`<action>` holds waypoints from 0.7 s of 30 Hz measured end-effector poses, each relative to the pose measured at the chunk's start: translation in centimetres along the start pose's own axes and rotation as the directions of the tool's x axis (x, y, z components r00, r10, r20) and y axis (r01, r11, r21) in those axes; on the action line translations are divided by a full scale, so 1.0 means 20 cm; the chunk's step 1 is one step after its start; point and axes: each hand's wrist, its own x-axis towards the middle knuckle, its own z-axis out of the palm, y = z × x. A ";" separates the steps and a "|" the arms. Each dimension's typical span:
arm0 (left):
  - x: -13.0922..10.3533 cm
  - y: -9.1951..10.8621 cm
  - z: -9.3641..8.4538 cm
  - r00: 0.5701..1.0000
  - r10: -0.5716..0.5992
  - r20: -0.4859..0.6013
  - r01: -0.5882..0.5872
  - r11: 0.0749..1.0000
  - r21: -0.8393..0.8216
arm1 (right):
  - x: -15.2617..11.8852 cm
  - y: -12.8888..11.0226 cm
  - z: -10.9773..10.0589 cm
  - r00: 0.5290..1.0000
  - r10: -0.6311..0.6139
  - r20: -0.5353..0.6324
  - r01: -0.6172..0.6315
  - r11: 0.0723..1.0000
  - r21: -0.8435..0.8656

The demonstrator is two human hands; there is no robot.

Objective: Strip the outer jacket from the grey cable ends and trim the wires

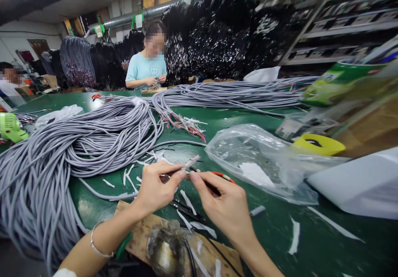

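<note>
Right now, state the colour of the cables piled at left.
The piled cables are grey; the head view shows it.

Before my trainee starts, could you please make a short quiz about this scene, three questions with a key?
1. Choose one. The left hand pinches: A) a yellow ring; B) a thin bundle of strands; C) a green fan.
2. True or false: the right hand is nearer than the left hand to the clear plastic bag.
3. Complete: the piled cables are ____, and the table is green.

Key: 1. B; 2. True; 3. grey.
</note>
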 end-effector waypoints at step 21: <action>0.00 0.00 -0.01 0.969 -0.143 0.204 0.200 0.934 -0.297 | 0.01 -0.01 0.00 0.999 0.026 0.019 -0.029 0.985 0.173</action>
